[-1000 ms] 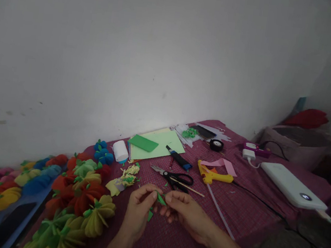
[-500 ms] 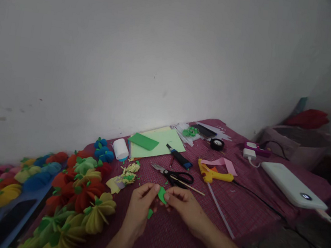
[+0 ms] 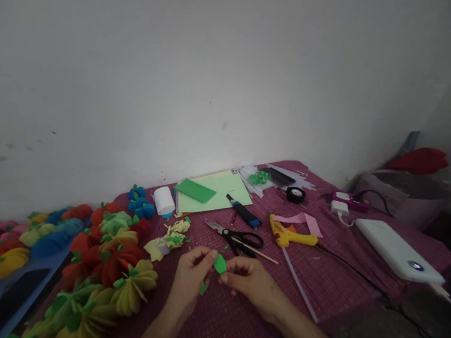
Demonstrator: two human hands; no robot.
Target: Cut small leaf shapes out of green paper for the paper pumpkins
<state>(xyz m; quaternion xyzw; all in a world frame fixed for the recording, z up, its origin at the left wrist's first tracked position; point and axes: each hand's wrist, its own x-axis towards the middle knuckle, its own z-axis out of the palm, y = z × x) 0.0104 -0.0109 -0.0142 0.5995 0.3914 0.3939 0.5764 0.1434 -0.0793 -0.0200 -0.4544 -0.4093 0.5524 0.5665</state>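
Between my two hands is a small green leaf-shaped paper piece (image 3: pixel 219 264), held low over the table's front. My left hand (image 3: pixel 192 271) pinches its left end between thumb and fingers. At its right end, the thumb and forefinger of my right hand (image 3: pixel 250 281) close on the tip. Another green scrap (image 3: pixel 203 288) shows just below my left fingers; whether it lies on the cloth or is held, I cannot tell. Black-handled scissors (image 3: pixel 237 238) lie just beyond my hands, with a thin wooden stick (image 3: pixel 258 252) across their handles.
Colourful paper pumpkin-like ornaments (image 3: pixel 114 254) crowd the left side. Beyond are paper scraps (image 3: pixel 172 238), a white bottle (image 3: pixel 163 201), pale green sheets (image 3: pixel 226 194) and a utility knife (image 3: pixel 243 211). At right, a yellow glue gun (image 3: pixel 295 237) trails a cord near a white power bank (image 3: pixel 397 251).
My right fingers have shifted slightly along the green leaf, which now shows more of its surface. The view has moved a little; the other things lie as before.
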